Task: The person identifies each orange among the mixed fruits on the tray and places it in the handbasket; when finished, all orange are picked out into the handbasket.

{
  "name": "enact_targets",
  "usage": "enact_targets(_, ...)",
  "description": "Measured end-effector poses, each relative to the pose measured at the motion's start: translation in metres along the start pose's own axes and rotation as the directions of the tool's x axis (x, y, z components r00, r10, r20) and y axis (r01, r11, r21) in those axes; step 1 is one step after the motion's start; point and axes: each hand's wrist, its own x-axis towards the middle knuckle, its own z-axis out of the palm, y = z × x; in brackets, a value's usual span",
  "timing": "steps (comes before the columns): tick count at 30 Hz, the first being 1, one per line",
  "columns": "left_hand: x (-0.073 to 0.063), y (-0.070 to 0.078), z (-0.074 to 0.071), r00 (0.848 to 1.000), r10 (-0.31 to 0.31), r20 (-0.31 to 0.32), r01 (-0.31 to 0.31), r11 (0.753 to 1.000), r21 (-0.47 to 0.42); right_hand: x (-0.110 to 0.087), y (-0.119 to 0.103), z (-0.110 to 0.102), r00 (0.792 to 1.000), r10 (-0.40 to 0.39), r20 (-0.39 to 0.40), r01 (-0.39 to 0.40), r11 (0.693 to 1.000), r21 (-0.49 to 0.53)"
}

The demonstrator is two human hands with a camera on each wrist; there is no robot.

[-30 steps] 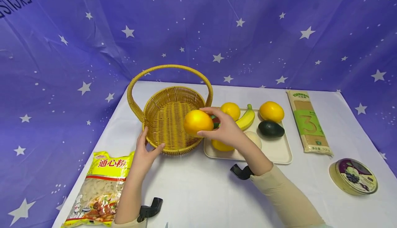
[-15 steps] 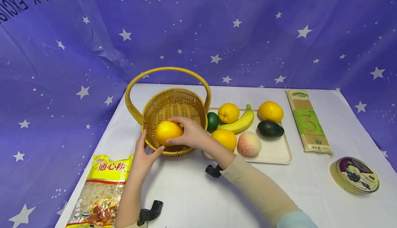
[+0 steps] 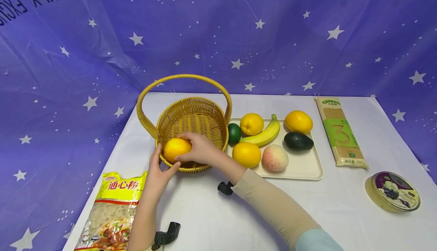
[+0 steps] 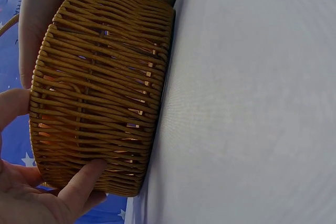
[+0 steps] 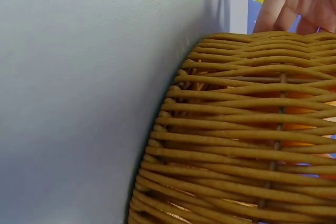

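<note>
A round-bottomed wicker basket (image 3: 191, 120) with a tall arched handle stands on the table. Inside its near left part my right hand (image 3: 201, 150) holds a yellow-orange fruit (image 3: 176, 150) between thumb and fingers. My left hand (image 3: 158, 175) grips the basket's near left rim; in the left wrist view its fingers (image 4: 84, 182) lie against the woven wall. Glimpses of orange show through the weave in both wrist views. Right of the basket, a cream tray (image 3: 312, 167) carries a banana (image 3: 263, 135), a peach (image 3: 275, 158), an avocado (image 3: 298, 141) and several other fruits.
A macaroni bag (image 3: 112, 213) lies at the front left, beside my left forearm. Beyond the tray's right side are a flat noodle packet (image 3: 341, 133) and a round tin (image 3: 392, 191). A purple star-patterned cloth (image 3: 205, 35) hangs behind the white table (image 3: 201, 220).
My right hand has carried the yellow-orange fruit leftward from the basket's right side and down into its near left part. The left hand has stayed on the rim.
</note>
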Motion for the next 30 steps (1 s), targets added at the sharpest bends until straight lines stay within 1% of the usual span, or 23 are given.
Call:
enact_targets(6, 0.0, -0.001, 0.0, 1.0, 0.01, -0.003, -0.01, 1.0, -0.005, 0.0, -0.001, 0.002, 1.0, 0.025, 0.017, -0.025, 1.0, -0.005)
enact_targets(11, 0.001, -0.002, -0.001, 1.0, 0.01, 0.001, -0.01, 1.0, -0.004, 0.0, -0.002, 0.002, 0.998, 0.058, 0.038, -0.057, 0.998, -0.039)
enact_targets(21, 0.001, 0.0, 0.0, 1.0, 0.013, 0.007, -0.013, 1.0, -0.016, -0.002, -0.006, 0.001, 0.997, 0.066, 0.038, -0.061, 0.992, -0.11)
enact_targets(25, 0.0, 0.001, 0.0, 1.0, 0.022, 0.0, -0.022, 1.0, -0.016, -0.005, -0.01, -0.004, 0.998, 0.061, 0.03, -0.056, 0.989, -0.134)
enact_targets(30, 0.0, 0.001, 0.0, 1.0, 0.022, -0.005, -0.022, 1.0, -0.011, -0.013, -0.018, -0.019, 0.998, 0.055, 0.008, -0.053, 0.986, -0.158)
